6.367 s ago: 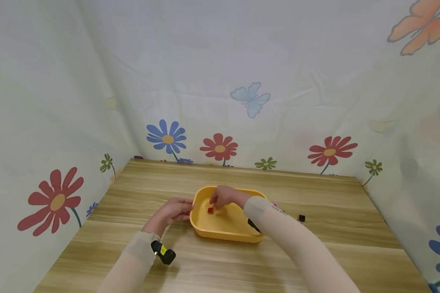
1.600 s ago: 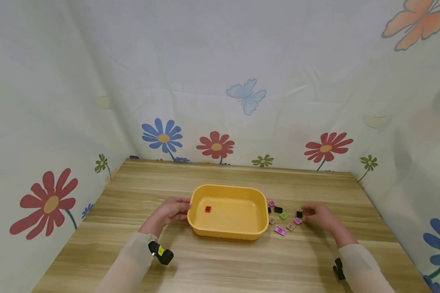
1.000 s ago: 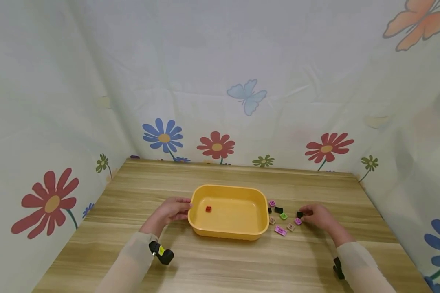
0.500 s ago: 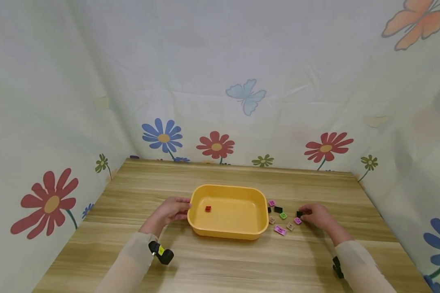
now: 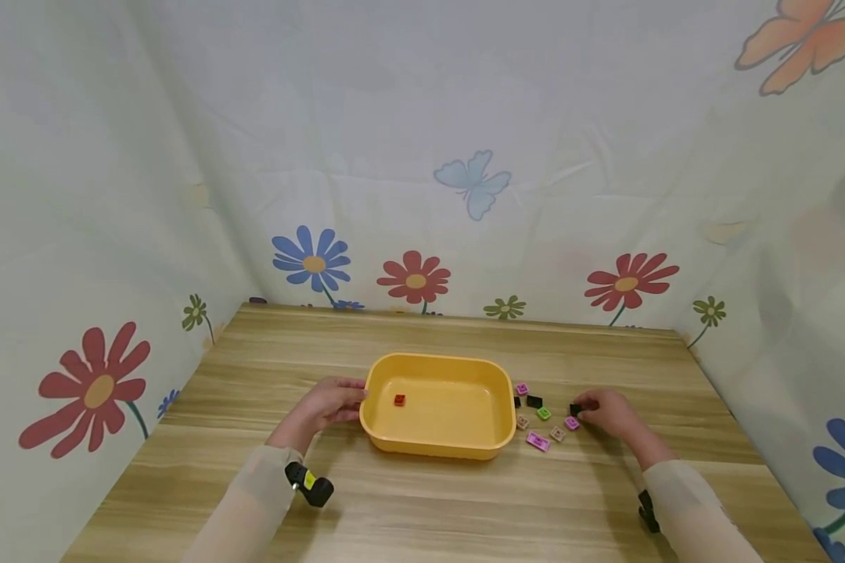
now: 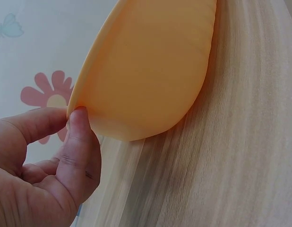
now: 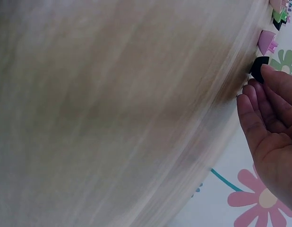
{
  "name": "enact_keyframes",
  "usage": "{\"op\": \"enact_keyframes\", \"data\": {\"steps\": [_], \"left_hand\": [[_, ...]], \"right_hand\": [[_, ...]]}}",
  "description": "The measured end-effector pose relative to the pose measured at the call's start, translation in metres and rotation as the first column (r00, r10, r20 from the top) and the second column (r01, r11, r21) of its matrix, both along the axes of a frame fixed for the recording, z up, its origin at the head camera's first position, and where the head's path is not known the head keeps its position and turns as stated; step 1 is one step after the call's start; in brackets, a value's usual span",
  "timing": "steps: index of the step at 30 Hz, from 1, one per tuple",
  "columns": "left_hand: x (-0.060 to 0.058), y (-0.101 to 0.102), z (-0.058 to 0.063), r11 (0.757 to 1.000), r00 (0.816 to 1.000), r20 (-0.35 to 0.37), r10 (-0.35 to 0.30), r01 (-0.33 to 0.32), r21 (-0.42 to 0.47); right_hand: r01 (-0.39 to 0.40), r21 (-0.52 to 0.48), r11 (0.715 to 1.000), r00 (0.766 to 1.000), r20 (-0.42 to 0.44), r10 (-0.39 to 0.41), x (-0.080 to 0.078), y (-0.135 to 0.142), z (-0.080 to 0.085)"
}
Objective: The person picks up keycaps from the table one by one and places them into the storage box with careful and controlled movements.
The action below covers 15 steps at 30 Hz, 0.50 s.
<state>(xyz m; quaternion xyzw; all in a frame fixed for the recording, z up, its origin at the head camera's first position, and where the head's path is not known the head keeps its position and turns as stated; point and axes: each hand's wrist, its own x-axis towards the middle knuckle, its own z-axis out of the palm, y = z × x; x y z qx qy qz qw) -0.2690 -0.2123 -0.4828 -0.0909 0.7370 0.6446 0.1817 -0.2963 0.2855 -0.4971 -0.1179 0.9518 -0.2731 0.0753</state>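
Note:
My left hand (image 5: 332, 403) is at the left end of a yellow plastic tray (image 5: 440, 452). In the left wrist view, thumb and index finger (image 6: 44, 124) pinch the tray's rim. A small red building brick (image 5: 400, 400) lies inside, near the left end. Right of the tray, my right hand (image 5: 609, 412) pinches a small black building brick (image 5: 575, 410) at the table surface; the right wrist view has the thumb against the black brick (image 7: 260, 69), whose far side the fingers partly hide. Beside it lies a pink brick (image 5: 571, 423).
Between tray and right hand lie several loose bricks: a green one (image 5: 544, 414), a long pink one (image 5: 538, 441), a beige one (image 5: 557, 433) and a black one (image 5: 534, 401) among them. The wooden table (image 5: 422, 516) meets a flower-printed curtain (image 5: 366, 180) at the back.
Earlier, my right hand was inside the tray at the red brick. It has since moved right to the loose bricks and taken hold of the black one. My left hand stays at the tray.

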Motion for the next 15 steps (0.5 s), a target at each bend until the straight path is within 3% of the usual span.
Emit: {"op": "enact_keyframes", "data": {"steps": [15], "left_hand": [[-0.0007,-0.0004,-0.001,1.0,1.0,0.001,0.005,-0.005,-0.003]], "right_hand": [[0.045,0.04,0.998,0.998,0.029,-0.046,-0.0004,-0.0012,0.0109]]}}
